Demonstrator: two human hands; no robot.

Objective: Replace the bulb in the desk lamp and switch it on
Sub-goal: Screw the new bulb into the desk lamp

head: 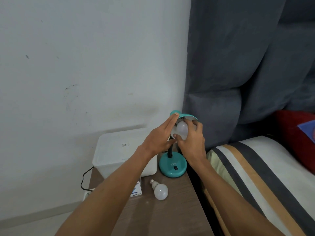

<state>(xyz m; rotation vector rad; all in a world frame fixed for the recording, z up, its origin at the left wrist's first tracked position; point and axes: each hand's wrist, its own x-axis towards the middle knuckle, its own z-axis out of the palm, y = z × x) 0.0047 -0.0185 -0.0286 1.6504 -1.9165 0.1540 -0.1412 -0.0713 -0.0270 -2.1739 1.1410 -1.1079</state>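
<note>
A teal desk lamp stands on the brown bedside table, its round base (172,167) carrying a black rocker switch (175,167). Its teal shade (189,116) is tilted toward me. My left hand (159,137) lies flat against the left side of the shade, steadying it. My right hand (191,140) grips a white bulb (182,129) whose neck sits inside the shade; the socket is hidden. A second white bulb (160,190) lies on its side on the table in front of the base. The lamp is unlit.
A white plastic box (115,154) stands left of the lamp, with a small carton (137,189) partly under my left forearm. A black cable (85,178) hangs off the table's left edge. A bed with a striped pillow (252,171) and grey headboard (238,65) lies to the right.
</note>
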